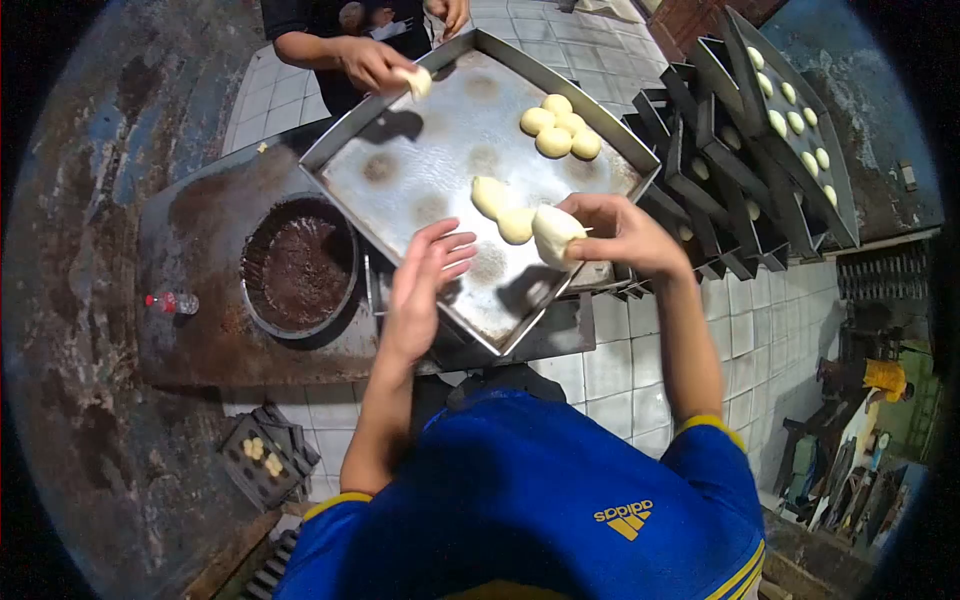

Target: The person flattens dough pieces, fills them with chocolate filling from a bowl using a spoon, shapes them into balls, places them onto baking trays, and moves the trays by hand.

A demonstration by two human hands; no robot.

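Between the thumb and fingers of my right hand (620, 235) is a piece of pale dough (556, 236), held over the near right part of a square metal tray (400, 215). My left hand (418, 285) hovers by the tray's near left edge, fingers apart and holding nothing. Just beyond the held piece, two dough balls (490, 197) touch each other on the tray. A cluster of several dough balls (562, 127) lies toward its right corner. Across the tray, a co-worker's hand (378, 65) holds another dough piece (416, 82).
A round pan (300, 265) with dark brown crumbly stuff stands on the worktable (200, 350) at left, near a small bottle (172, 303). Stacked trays (720, 150) with dough balls lean at right. Another tray (262, 460) with dough sits low at left.
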